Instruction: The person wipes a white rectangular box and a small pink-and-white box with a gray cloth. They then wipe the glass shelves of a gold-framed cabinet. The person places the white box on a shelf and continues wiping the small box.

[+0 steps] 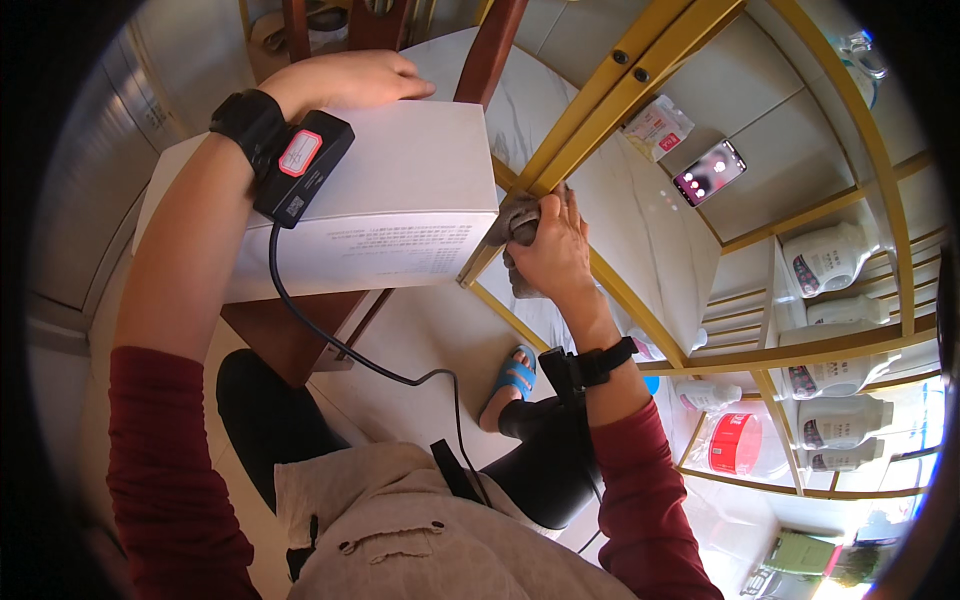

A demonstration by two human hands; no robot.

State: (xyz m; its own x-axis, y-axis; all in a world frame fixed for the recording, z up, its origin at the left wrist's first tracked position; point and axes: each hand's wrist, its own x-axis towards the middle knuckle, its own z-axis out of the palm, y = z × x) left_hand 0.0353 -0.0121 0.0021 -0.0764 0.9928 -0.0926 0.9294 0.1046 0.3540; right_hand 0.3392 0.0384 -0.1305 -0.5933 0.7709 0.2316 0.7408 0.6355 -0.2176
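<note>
A crumpled grey-brown cloth (523, 225) is bunched in my right hand (553, 244). It presses against the gold metal post of a shelf rack (611, 82), low down where the post meets a crossbar. My left hand (360, 79) lies along the far edge of a white cardboard box (405, 161), and that forearm reaches across the box top. Its fingers are partly hidden, so its hold on the box is unclear. Small print covers the box's near side. Strapped at my left wrist is a black device (304, 169) with a cable (330, 337) running down to my lap.
The rack's marble-patterned shelf (637, 225) bears a lit phone (710, 172) and a plastic packet (660, 127). White bottles (829, 259) and a red-labelled package (735, 444) sit on other tiers at right. A dark red wooden chair (491, 52) stands around the box.
</note>
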